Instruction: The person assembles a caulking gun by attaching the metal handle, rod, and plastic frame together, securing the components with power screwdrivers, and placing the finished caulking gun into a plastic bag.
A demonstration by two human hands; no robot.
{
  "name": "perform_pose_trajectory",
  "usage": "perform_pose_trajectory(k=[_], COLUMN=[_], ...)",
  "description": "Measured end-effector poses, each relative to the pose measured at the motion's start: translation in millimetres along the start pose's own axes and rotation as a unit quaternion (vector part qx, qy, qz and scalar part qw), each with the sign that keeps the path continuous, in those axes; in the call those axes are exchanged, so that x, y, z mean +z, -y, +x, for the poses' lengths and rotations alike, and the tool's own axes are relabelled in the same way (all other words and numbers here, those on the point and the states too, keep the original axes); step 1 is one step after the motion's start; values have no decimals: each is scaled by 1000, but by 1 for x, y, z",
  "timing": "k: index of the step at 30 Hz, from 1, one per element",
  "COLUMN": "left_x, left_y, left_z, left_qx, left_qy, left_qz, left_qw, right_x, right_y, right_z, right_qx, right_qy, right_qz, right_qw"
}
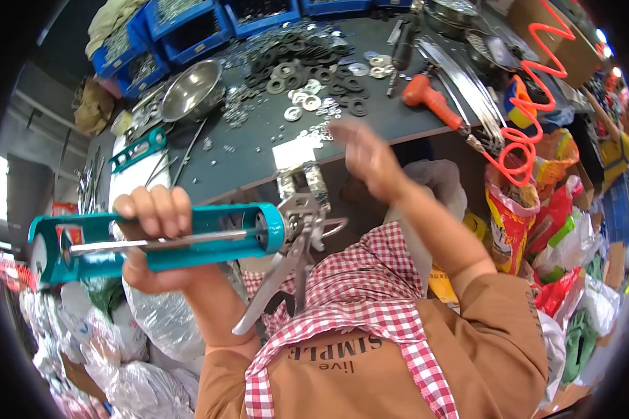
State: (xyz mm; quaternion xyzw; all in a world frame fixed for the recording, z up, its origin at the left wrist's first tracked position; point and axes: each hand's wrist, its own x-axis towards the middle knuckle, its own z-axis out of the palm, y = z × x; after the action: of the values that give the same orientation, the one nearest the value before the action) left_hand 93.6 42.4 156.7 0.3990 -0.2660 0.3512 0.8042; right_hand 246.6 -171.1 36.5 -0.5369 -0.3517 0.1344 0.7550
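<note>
My left hand [157, 223] is wrapped round the teal half-open barrel of a caulking gun [237, 260], which lies nearly level above the table's front edge. Its metal handle and trigger point down toward my apron. A metal fixture [295, 157] stands at the table edge, just behind the gun's handle end; whether they touch I cannot tell. My right hand [372, 162] hovers near the front edge by small washers and nuts [321, 133]. Motion smears its fingers, so their grip is unclear. Farther back lies a heap of dark washers [293, 56], with pale larger washers [311, 103] in front.
Blue bins [189, 31] line the back. A steel bowl [192, 91] and another teal gun frame [140, 150] are at left. An orange-handled air tool [433, 101], metal rods [468, 87] and a coiled red hose [531, 105] lie right. Bags [510, 216] crowd the floor.
</note>
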Motion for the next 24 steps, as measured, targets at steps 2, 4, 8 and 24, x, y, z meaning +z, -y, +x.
perform_pose_trajectory(k=[2, 4, 8, 24], left_x=[-17, -29, -29, -98], left_y=[-5, -11, -11, -18], left_z=[5, 5, -8, -92], left_qx=[32, 49, 75, -27], left_qy=[-30, -71, -92, 36], left_qz=[-56, -93, -51, 384], left_qw=[997, 992, 992, 922], right_x=[46, 69, 105, 179], right_y=[-6, 3, 40, -14], right_z=[-34, -43, -22, 35], right_qx=[55, 122, 378, 99], right_qy=[113, 19, -100, -46], right_qz=[176, 256, 375, 354], right_qw=[976, 959, 841, 929])
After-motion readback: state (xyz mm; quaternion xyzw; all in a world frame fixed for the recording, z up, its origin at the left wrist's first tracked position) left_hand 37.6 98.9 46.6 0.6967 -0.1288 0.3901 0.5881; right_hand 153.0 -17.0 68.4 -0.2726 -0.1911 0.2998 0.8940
